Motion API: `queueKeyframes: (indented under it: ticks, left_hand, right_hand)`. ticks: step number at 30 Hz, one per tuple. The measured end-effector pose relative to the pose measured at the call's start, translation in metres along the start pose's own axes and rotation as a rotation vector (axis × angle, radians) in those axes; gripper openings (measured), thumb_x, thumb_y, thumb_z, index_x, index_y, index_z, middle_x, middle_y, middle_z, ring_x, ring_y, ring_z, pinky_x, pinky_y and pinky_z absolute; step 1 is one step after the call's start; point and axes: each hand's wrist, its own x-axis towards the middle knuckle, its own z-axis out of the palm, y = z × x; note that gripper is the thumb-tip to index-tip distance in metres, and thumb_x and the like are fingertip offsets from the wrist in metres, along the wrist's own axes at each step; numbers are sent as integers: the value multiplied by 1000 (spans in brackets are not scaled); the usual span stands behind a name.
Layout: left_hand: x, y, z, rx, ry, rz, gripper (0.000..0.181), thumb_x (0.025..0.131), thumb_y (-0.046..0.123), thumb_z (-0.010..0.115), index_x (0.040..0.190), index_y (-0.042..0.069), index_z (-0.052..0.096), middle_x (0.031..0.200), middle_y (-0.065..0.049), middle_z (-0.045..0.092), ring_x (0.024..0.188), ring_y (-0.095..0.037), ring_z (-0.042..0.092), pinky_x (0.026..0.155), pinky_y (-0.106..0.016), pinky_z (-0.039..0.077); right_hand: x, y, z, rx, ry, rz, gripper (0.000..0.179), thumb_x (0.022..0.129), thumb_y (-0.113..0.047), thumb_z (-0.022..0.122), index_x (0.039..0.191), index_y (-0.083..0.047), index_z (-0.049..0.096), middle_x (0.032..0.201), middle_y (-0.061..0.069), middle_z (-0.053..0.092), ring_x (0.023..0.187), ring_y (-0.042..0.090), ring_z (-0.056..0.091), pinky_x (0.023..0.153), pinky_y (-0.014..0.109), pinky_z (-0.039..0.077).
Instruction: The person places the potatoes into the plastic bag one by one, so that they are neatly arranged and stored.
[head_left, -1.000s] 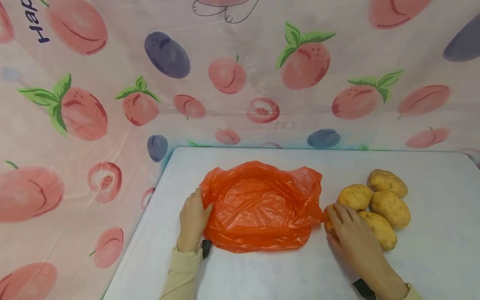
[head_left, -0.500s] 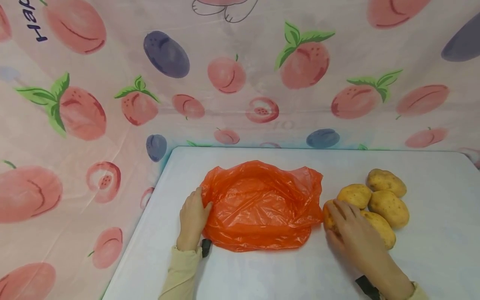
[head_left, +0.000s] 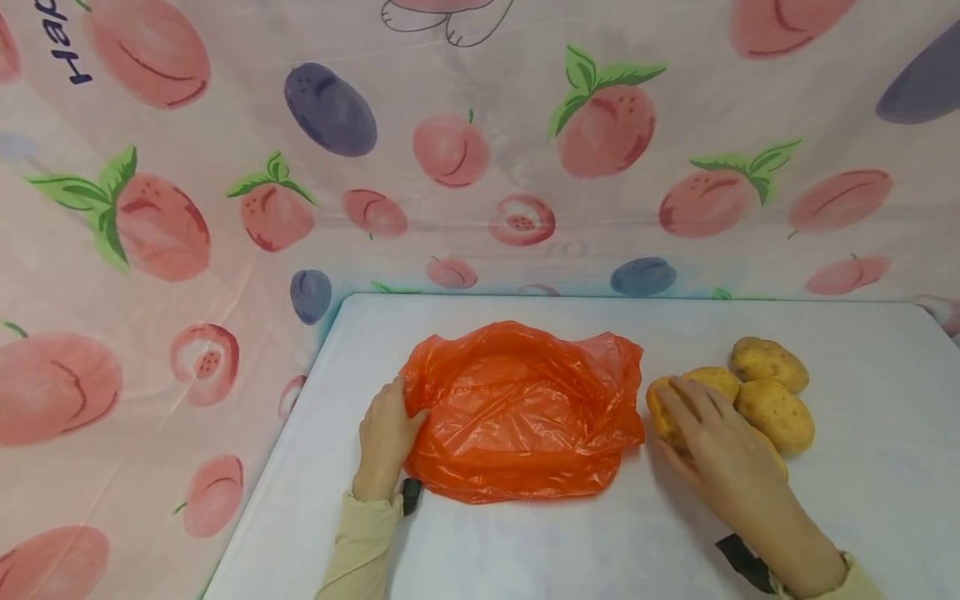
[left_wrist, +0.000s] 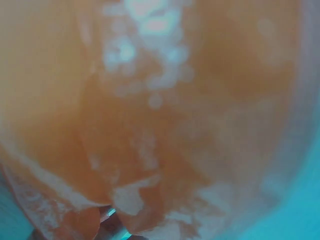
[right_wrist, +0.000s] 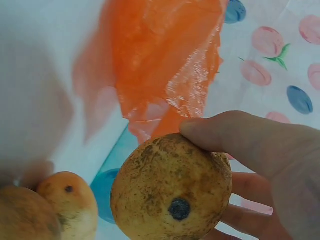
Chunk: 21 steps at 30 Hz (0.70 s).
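An orange plastic bag point(head_left: 517, 417) lies spread on the white table with its mouth gaping. At its left edge my left hand point(head_left: 384, 437) pinches the film between thumb and fingers; blurred orange bag film point(left_wrist: 150, 125) fills most of the left wrist view. To the right of the bag, my right hand point(head_left: 723, 454) grips a yellow-brown potato point(right_wrist: 167, 190), thumb on one side and fingers round the other. A dark round spot marks its skin. Behind and beneath that hand lie several more potatoes point(head_left: 776, 417), one mostly covered by the hand.
White cloth covers the table point(head_left: 555, 550). A fruit-print curtain point(head_left: 450, 217) rises along its back and left edges. Dark straps point(head_left: 742, 562) sit at the wrists. In the right wrist view, other potatoes point(right_wrist: 70, 205) show at lower left.
My right hand has lifted slightly and shifted up with the potato, now covering more of the potatoes behind it. My left hand and the bag have stayed in place.
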Motion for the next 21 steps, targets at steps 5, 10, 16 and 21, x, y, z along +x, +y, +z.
queueKeyframes:
  ticks: [5,10,16,21]
  left_hand:
    - [0,1,-1,-10,-19,-27,59,86,16,78,135,-1,50,116,-19,63,99,-34,59,90,-54,54]
    - [0,2,-1,-15,-18,-31,58,86,15,78,134,-1,50,115,-20,63,98,-34,59,90,-53,54]
    - [-1,2,0,-11,-13,-26,58,86,14,78,134,-2,50,115,-20,62,98,-34,59,91,-54,54]
    - [-1,1,1,-15,-20,-33,59,86,15,77,136,-1,49,118,-20,62,101,-34,59,94,-54,53]
  right_hand:
    - [4,-2,-6,17,6,-16,63,79,-23,81,132,-2,54,132,21,53,119,39,50,84,57,54]
    - [9,-3,-12,33,17,-47,57,93,-38,67,134,-1,53,133,22,53,119,39,50,88,57,53]
    - [18,-9,-18,34,-11,-46,71,74,-17,85,135,0,52,135,23,51,121,40,48,93,59,50]
    - [22,-14,-21,45,-36,-39,75,75,-18,85,139,-1,50,139,22,50,125,40,47,92,59,51]
